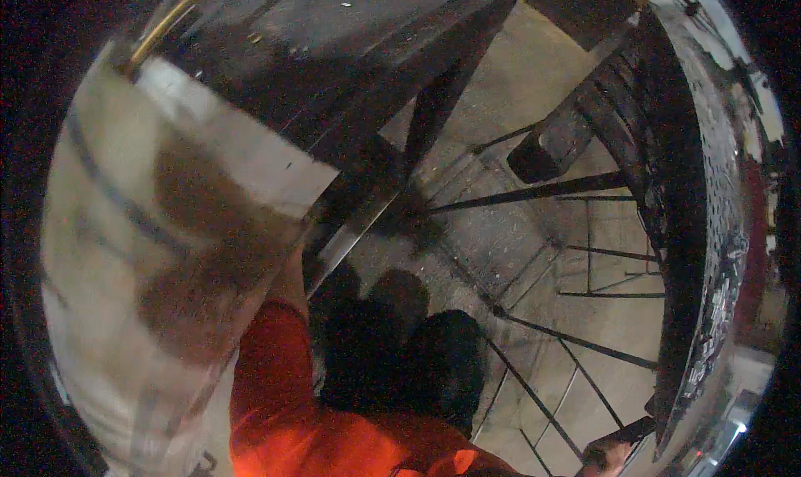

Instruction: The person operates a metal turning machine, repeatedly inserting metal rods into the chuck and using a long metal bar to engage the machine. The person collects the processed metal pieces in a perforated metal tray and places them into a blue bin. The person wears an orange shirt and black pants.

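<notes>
My left arm (279,352), in a red-orange sleeve, reaches up to a large pale, glossy curved panel (100,218). Bare skin shows past the cuff, beside the panel's lower right edge. The fingers of my left hand are lost in shadow there, so I cannot see what they hold. My right hand (607,458) is small at the lower right rim, fingers closed round a dark, bar-shaped thing (636,432) whose kind I cannot make out. Dark shadows lie over the panel's middle.
Below is a grey floor (501,235) with a thin dark metal frame (576,360) of crossing bars. A dark beam (400,52) crosses the upper middle. At the right stands a tall dark curved part (680,227); a blocky dark piece (546,148) is near it. My dark-clad legs (400,343) show below.
</notes>
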### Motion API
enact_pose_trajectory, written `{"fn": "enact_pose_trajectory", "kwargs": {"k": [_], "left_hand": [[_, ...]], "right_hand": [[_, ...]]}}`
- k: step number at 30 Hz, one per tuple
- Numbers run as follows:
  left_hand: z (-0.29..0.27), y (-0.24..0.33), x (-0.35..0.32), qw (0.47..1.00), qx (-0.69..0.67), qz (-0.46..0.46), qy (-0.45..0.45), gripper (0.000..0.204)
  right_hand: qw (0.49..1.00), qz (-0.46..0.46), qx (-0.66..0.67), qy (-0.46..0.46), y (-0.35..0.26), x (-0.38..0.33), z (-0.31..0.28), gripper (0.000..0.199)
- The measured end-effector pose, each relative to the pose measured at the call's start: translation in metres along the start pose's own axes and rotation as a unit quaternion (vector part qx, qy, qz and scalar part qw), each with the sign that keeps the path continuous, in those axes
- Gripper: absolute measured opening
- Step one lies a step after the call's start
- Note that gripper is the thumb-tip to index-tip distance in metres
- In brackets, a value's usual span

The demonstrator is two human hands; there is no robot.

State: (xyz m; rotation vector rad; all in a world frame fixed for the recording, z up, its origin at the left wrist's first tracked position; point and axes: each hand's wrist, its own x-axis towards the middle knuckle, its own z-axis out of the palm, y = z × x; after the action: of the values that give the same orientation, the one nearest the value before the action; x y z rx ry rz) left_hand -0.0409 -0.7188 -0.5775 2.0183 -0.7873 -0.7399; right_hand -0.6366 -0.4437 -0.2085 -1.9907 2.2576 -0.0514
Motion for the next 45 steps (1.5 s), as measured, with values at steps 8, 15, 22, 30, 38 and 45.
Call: {"fn": "enact_pose_trajectory", "kwargs": {"k": [8,15,22,30,38,45], "left_hand": [[0.033,0.024,0.012,0.992,-0.125,-0.014,-0.029,0.032],[0.107,0.074,0.115,0.981,-0.176,0.012,-0.080,0.030],[0.160,0.108,0.156,0.972,-0.202,0.011,-0.118,0.029],[0.157,0.106,0.162,0.966,-0.223,0.003,-0.133,0.027],[0.150,0.098,0.154,0.963,-0.233,-0.011,-0.139,0.026],[0.151,0.084,0.140,0.958,-0.246,-0.025,-0.147,0.024]], "right_hand": [[0.993,0.102,-0.023,0.061,0.018,-0.030,0.016,0.024],[0.940,0.285,0.048,0.181,0.056,-0.067,0.046,0.011],[0.919,0.334,0.063,0.198,0.053,-0.080,0.041,0.011],[0.906,0.361,0.071,0.209,0.049,-0.077,0.044,0.015],[0.896,0.382,0.079,0.215,0.051,-0.075,0.048,0.021],[0.892,0.384,0.086,0.223,0.048,-0.079,0.056,0.027]]}}
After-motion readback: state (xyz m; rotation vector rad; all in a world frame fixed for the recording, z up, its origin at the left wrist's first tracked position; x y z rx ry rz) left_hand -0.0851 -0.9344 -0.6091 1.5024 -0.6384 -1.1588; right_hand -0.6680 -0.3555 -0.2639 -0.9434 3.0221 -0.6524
